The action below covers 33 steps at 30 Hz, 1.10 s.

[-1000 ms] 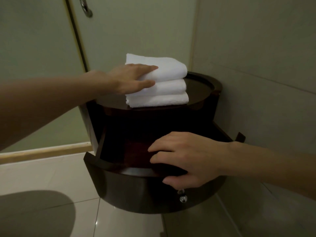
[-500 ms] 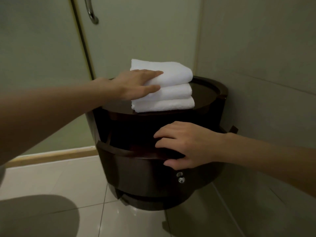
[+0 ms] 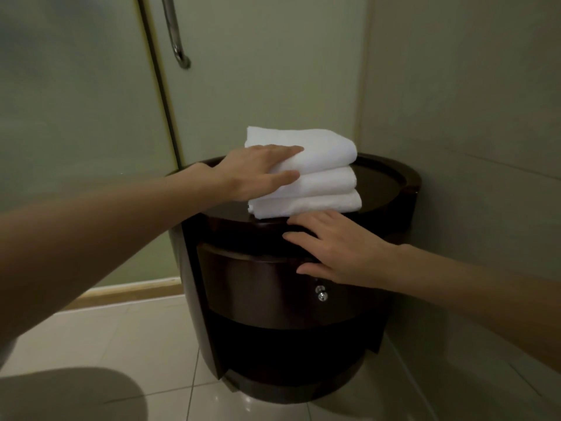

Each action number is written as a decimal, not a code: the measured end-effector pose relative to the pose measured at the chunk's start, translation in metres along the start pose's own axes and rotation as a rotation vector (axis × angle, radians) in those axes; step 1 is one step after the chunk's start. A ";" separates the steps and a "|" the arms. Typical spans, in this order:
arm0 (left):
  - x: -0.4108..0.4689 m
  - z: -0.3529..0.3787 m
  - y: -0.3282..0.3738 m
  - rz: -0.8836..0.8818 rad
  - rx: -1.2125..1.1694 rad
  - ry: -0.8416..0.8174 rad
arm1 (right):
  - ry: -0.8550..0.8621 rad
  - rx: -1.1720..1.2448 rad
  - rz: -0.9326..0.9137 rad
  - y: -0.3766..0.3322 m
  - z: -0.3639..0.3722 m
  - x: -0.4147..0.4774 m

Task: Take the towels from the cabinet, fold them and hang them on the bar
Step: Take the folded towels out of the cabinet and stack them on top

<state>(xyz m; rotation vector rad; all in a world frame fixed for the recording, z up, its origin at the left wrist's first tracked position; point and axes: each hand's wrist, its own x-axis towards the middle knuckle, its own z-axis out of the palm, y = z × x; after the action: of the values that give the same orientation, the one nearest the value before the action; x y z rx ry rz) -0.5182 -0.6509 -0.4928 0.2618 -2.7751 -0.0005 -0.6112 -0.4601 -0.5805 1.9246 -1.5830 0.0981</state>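
Pale green walls [image 3: 455,86] met in a corner, and to the left of them stood a frosted glass door [image 3: 76,117] with a wooden sill [image 3: 130,291] along its foot. Glossy light tiles covered the floor [image 3: 136,344], and tucked right into that corner was the round dark cabinet [image 3: 273,354], big and drum-shaped, its recessed top serving as a small table. Across its front ran the curved drawer [image 3: 252,287], sitting flush with the body. Both bare arms reached in from the near edge. And there was the left hand [image 3: 258,174], over on the left end of the pile, fingers [image 3: 282,150] laid fairly straight across the upper face of the top towel [image 3: 331,150] while the thumb pressed in along the front, right at the crease above the one below, so that towel was clasped between them. The right hand [image 3: 337,247] was lower down, fingers straight and spread, palm flat against the cabinet's front where the drawer met the rim, holding nothing at all. The towels [image 3: 328,189], three white ones, folded, were stacked neatly on the cabinet's top, towards its front left, the lowest just above the right hand's fingertips. A metal handle [image 3: 176,34] curved down the glass door, and a small shiny knob [image 3: 321,293] sat on the drawer just below the right hand.
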 end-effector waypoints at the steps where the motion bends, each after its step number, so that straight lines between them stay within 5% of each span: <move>1: 0.000 0.000 0.000 -0.002 -0.003 0.003 | 0.012 -0.001 0.009 0.000 0.001 0.001; 18: -0.004 -0.002 0.004 -0.018 0.015 0.009 | 0.072 0.001 0.131 -0.008 0.014 0.009; 33: -0.006 -0.003 0.006 -0.021 0.004 0.014 | 0.307 -0.065 0.243 -0.013 0.046 0.023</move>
<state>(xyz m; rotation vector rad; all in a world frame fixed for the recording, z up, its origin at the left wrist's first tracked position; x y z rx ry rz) -0.5129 -0.6441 -0.4920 0.2910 -2.7585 0.0022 -0.6087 -0.5018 -0.6122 1.5741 -1.5795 0.4182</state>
